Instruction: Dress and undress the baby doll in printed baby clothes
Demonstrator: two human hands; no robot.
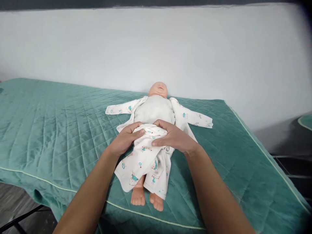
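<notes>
Green quilt (65, 130) beneath the doll (156, 109)

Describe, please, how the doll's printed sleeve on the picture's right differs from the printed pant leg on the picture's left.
The printed sleeve stretches outward to the side, while the printed pant leg runs toward the camera. The sleeve is narrow; the leg flares wide. No doll hand shows beyond the sleeve, but a bare doll foot shows past the leg. Both are white with coloured motifs.
</notes>
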